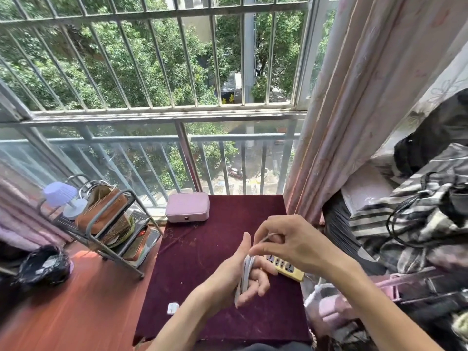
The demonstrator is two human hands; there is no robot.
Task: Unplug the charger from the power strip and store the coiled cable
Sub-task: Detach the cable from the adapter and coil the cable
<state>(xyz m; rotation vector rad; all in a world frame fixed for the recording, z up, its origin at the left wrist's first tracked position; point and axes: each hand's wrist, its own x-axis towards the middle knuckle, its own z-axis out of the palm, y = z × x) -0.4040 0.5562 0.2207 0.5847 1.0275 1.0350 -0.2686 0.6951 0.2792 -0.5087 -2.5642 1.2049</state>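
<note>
Your left hand [235, 273] is lower ctr of the frame, palm on edge, thumb pointing up, w/ the thin white charging cable [247, 271] looped round it in several turns. Its fingers [258, 283] are curled in over the loops, gripping the coil. Your right hand [291, 244] is just above & to the right. Its thumb & forefinger pinch a free stretch of the same cable, which runs from the pinch down to the coil, and the rest of that hand is loosely bent. Both hands are held over the small table [215, 249], covered w/ a dark maroon velvety cloth. The yellow plastic power strip [287, 269] lies sockets-up on the table's right side, partly hidden behind your hands. The small white square charger block [173, 308] lies on the cloth lower ctr-left, well apart from the strip & clear of both hands. Can't tell whether the cable is joined to it. A pale pink rounded box [187, 206], lid closed, sits at the table's far edge by the window railing. At left, a grey metal wire rack [119, 260] holds a brown leather bag [106, 211] & a small lavender lamp [60, 192]. A pink curtain [354, 122] hangs at right.
</note>
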